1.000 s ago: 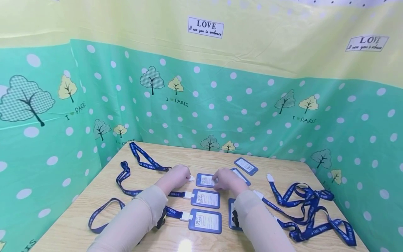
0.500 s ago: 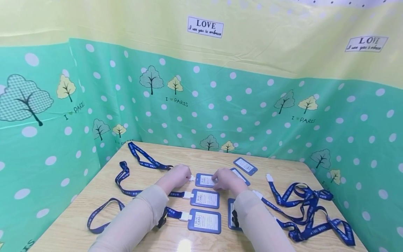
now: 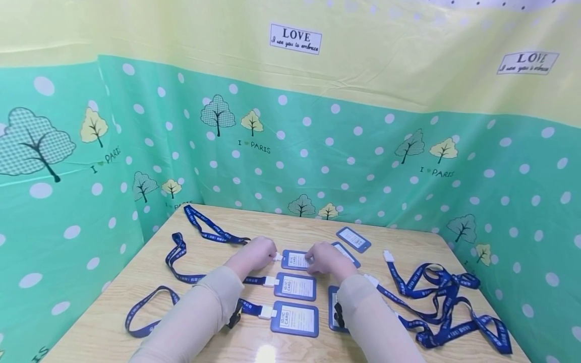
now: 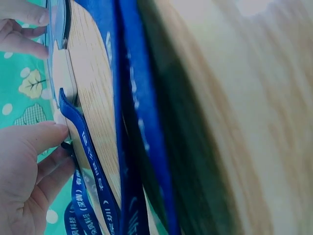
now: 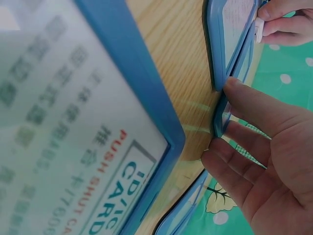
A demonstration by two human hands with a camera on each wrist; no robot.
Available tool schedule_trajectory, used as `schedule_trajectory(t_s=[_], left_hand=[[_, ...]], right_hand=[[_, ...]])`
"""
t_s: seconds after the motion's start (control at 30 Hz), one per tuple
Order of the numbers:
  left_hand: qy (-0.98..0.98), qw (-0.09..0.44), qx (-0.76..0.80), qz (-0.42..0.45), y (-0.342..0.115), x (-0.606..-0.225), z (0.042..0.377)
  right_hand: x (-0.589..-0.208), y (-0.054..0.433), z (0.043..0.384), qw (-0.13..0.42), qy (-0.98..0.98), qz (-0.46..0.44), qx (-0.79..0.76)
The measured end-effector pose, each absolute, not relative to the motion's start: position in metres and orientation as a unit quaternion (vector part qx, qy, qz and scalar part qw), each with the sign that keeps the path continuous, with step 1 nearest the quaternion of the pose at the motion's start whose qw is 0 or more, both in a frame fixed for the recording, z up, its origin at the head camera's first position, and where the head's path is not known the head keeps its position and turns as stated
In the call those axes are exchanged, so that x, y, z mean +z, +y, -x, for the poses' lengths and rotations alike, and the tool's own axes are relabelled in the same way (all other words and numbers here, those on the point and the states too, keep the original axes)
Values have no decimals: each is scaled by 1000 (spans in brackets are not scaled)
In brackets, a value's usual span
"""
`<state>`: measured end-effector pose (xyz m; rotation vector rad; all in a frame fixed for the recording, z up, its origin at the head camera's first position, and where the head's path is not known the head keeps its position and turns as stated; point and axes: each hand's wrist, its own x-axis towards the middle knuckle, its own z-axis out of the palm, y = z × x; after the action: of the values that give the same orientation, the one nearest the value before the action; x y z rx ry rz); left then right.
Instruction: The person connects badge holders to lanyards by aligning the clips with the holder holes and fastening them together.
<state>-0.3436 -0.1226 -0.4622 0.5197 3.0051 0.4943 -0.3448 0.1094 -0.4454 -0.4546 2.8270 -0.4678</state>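
Observation:
At the far end of a row of badges, my left hand (image 3: 259,252) pinches the small white clip (image 3: 277,257) of a blue lanyard (image 3: 213,233). Just right of that clip lies a blue-framed card holder (image 3: 294,259), its slotted end facing the clip. Thumb and fingers of my right hand (image 3: 328,258) hold the holder's right end by its edges, as the right wrist view also shows. Nearer to me, two more card holders (image 3: 296,286) lie with white clips (image 3: 271,281) and lanyards at their left ends.
Loose card holders (image 3: 354,239) lie behind and beside my right hand, one (image 3: 335,307) partly under the right forearm. A tangle of blue lanyards (image 3: 447,297) with white clips covers the right side of the wooden table (image 3: 254,217). A patterned curtain (image 3: 290,166) encloses the table.
My left hand and the white clip have edged very slightly toward the card holder. The right hand keeps its hold in the same place.

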Motion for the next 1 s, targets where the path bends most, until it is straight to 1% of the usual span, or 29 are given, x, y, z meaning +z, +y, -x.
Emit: schedule_trajectory(t_s=[0.23,0.7,1.0], left_hand=[[968,24,177,-176,-122,-462,342],[970,20,162,-182,-122,-464,345],[968,16,165,-190,-123,-464,345]], right_hand=[[-446,110,344,115,966,166,-160],[-447,109,348,117,964,176,-161],[-443,108,342,113,963,184,-159]])
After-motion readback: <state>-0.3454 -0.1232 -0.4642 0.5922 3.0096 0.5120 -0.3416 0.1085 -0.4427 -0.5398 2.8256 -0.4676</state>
